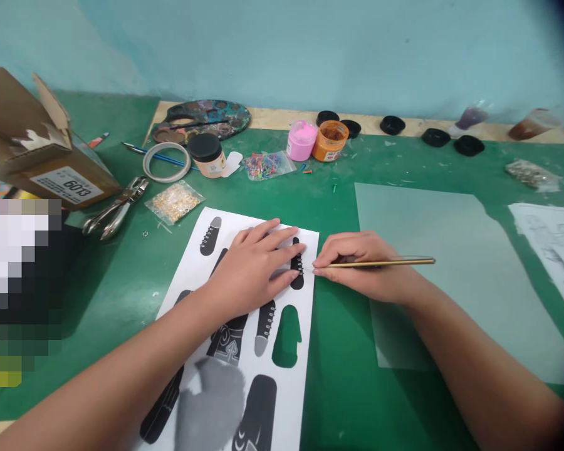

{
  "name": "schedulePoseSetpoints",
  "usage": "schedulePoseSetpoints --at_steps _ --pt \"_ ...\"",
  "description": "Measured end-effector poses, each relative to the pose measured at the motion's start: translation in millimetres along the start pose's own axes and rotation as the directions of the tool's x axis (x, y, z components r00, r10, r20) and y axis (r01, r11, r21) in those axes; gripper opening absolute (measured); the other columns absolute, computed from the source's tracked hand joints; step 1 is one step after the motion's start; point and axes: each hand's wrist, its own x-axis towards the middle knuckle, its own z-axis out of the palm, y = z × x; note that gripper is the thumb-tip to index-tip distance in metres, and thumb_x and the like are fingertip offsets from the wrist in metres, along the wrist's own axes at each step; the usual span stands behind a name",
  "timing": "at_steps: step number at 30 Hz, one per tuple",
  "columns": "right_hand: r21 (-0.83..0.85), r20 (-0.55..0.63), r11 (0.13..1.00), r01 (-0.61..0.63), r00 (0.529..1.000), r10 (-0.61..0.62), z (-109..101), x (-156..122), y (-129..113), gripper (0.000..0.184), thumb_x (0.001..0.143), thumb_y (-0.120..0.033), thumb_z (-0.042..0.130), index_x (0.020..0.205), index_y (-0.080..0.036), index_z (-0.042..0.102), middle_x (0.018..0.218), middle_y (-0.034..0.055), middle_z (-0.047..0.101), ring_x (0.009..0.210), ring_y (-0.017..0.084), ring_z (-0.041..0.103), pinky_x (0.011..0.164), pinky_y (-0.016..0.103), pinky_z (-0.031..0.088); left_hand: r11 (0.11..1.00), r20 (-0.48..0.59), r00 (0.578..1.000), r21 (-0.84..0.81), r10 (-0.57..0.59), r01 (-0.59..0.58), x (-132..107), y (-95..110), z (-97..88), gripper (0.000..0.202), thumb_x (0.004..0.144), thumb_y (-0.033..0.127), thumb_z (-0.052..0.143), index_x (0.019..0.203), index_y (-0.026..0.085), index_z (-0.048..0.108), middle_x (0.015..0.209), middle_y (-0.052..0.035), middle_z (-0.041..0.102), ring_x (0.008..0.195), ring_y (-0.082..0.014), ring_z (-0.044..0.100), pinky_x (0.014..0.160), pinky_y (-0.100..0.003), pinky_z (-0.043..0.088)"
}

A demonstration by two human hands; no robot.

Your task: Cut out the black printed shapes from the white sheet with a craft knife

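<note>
A white printed sheet (202, 275) with black and grey shoe-part shapes lies on the green mat (338, 351). One shape near its right edge is a cut-out hole showing green. My left hand (254, 266) lies flat on the sheet, fingers spread, pressing it down beside a small black laced shape (297, 275). My right hand (361, 266) grips a thin gold-handled craft knife (380, 264), held nearly level, with its tip at the right edge of that black shape.
A translucent sheet (451, 275) lies to the right, with a line drawing (554, 244) beyond it. Behind are pink (301, 140) and orange (329, 140) paint pots, a palette (202, 119), tape ring (166, 161), bead bags, black lids, punch pliers (115, 210) and a cardboard box (32, 150).
</note>
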Motion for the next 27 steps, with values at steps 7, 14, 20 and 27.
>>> schedulePoseSetpoints --at_steps 7,14,20,27 --pt "0.003 0.005 1.0 0.009 1.0 -0.009 0.0 0.4 -0.2 0.008 0.086 -0.019 0.067 0.079 -0.02 0.073 0.08 0.0025 0.072 0.072 0.014 0.066 0.065 0.027 0.048 1.0 -0.001 1.0 -0.007 -0.002 0.002 -0.5 -0.6 0.3 0.04 0.094 0.037 0.058 0.133 0.028 0.06 0.15 -0.0015 0.049 0.143 -0.0325 0.034 0.108 -0.052 0.037" --pt "0.014 0.007 1.0 0.021 1.0 -0.021 0.9 0.5 1.3 0.009 0.086 -0.019 0.067 0.079 -0.02 0.072 0.08 0.0032 0.072 0.073 0.015 0.066 0.065 0.027 0.048 1.0 -0.001 1.0 0.007 0.003 -0.003 -0.3 -0.2 1.0 0.04 0.095 0.038 0.057 0.133 0.029 0.06 0.151 -0.0005 0.048 0.143 -0.0321 0.035 0.105 -0.052 0.039" --pt "0.019 0.005 0.999 0.032 0.999 -0.032 0.5 -0.3 2.4 0.008 0.086 -0.02 0.067 0.079 -0.02 0.071 0.08 0.0032 0.072 0.072 0.015 0.065 0.065 0.027 0.049 1.0 0.001 1.0 0.004 0.007 -0.007 -0.3 -0.7 1.3 0.04 0.095 0.038 0.056 0.134 0.029 0.059 0.151 -0.0005 0.048 0.143 -0.0322 0.034 0.106 -0.052 0.037" --pt "0.081 -0.055 0.989 -0.121 0.991 0.125 1.9 -2.4 4.6 0.006 0.082 -0.025 0.071 0.08 -0.02 0.071 0.077 0.0026 0.072 0.068 0.015 0.066 0.06 0.025 0.05 1.0 -0.001 1.0 -0.007 -0.002 0.002 0.4 -1.7 0.6 0.04 0.094 0.038 0.058 0.133 0.029 0.059 0.151 -0.0004 0.048 0.143 -0.0325 0.034 0.107 -0.052 0.037"
